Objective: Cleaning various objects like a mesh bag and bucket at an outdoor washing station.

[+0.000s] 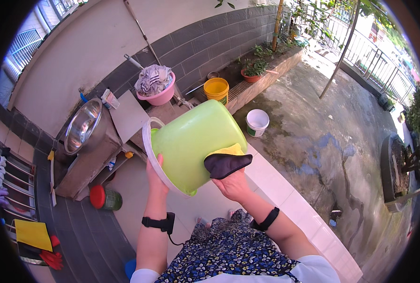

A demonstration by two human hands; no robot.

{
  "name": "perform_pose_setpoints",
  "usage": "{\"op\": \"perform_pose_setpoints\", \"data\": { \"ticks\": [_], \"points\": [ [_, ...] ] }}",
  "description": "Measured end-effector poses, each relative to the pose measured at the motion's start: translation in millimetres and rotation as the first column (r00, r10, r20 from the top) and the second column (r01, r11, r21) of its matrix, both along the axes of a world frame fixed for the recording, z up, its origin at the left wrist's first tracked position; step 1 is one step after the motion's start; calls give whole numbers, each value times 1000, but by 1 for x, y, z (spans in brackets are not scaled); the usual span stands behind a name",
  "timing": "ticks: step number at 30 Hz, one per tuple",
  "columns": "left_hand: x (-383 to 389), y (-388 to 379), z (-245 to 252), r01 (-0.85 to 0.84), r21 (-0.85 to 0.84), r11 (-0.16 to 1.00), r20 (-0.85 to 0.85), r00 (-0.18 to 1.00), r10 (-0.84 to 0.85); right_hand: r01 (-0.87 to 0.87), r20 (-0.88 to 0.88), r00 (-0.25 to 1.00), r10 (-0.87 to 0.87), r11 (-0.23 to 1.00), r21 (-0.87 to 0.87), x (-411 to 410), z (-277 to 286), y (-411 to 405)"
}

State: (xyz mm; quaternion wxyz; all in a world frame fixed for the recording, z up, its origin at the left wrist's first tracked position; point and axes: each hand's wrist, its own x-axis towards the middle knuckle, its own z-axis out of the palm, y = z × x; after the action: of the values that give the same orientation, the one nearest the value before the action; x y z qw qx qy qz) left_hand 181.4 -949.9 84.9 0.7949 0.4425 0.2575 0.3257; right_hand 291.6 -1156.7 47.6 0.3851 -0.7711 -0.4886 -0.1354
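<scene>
A light green plastic bucket (192,138) is held up in front of me, tipped on its side with its mouth to the left. My left hand (156,177) grips it at the whitish rim (160,173), the fingers partly hidden behind the bucket. A cloth, yellow on one face and dark on the other (227,164), lies against the bucket's side near its base. My right hand (233,184) holds that cloth against the green wall, with most of its fingers covered by the fabric.
A steel basin (84,127) rests on a ledge at left. Beyond the bucket stand a pink basin of laundry (156,90), a yellow bucket (216,90) and a small white bucket (257,122). A red-lidded jar (105,197) sits on the floor. Red gloves (51,259) hang at lower left.
</scene>
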Motion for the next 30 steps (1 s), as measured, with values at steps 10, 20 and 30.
{"op": "perform_pose_setpoints", "data": {
  "ticks": [10,20,30],
  "points": [
    [-63,-26,39,112,233,966,-199,978,-65,-76,-888,351,299,954,291,124,22,7],
    [-112,-6,4,-77,38,996,-62,995,80,65,-875,473,107,986,156,78,-12,34],
    [-125,6,-2,-93,-2,996,-174,981,91,-151,-837,46,545,832,534,40,77,52]
  ]
}}
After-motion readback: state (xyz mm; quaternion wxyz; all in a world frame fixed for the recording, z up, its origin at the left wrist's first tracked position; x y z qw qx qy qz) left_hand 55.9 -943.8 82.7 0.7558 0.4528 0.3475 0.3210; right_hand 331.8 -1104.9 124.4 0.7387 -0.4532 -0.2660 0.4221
